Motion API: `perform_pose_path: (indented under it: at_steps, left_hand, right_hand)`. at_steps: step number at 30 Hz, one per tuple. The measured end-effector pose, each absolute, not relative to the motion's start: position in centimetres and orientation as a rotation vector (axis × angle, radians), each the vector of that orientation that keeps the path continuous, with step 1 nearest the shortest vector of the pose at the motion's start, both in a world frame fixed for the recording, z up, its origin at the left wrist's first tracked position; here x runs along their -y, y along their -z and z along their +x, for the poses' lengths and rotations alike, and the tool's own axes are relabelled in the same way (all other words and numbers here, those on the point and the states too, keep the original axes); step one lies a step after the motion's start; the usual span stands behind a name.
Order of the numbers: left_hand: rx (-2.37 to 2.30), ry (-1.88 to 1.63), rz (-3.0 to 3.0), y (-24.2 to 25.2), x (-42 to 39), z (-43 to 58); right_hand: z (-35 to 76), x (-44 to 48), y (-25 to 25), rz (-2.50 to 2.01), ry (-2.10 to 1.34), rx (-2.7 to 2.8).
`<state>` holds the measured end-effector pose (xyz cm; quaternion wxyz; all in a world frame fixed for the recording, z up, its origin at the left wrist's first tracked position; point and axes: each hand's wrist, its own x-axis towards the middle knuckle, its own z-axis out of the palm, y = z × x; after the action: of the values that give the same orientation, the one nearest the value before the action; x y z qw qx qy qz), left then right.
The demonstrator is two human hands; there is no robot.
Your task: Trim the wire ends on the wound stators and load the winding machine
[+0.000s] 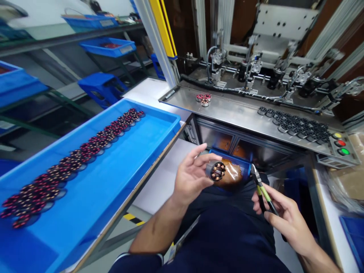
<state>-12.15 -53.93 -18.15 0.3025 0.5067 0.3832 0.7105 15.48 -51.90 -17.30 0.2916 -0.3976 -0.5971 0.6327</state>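
Between the thumb and fingers of my left hand (pixel 190 176) is a small round motor stator (pixel 216 171) with copper windings, its wound face turned to the right. My right hand (pixel 281 212) grips a pair of cutting pliers (pixel 262 189) with green and black handles, jaws pointing up. The pliers are apart from the stator. Below and behind the stator, a brown, plastic-wrapped mass (pixel 231 173) lies in a blue bin (pixel 247 167) near my lap.
To the left, a long blue tray (pixel 133 163) carries rows of wound stators (pixel 85 151). On the machine's metal ledge (pixel 233 113) stand 3 reddish stators (pixel 204 99), many black cores (pixel 298 123) and coloured buttons (pixel 340 143). Machine fixtures (pixel 250 68) rise behind.
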Motion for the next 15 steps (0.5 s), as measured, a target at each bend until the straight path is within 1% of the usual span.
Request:
perform_pose_path:
  at_steps: [2, 5, 15]
  left_hand:
    - [-0.877, -1.77, 1.092, 18.6, 53.5, -12.5]
    - [-0.806, -1.693, 0.913, 19.1, 53.4, -12.9]
    - [-0.856, -1.647, 0.953, 19.5, 53.6, -12.9]
  right_hand:
    - [15.6, 51.9, 17.6, -1.057, -1.666, 1.584]
    - [15.8, 52.0, 18.0, -1.048, -1.694, 1.616]
    - [15.9, 52.7, 18.1, -1.126, -1.688, 1.558]
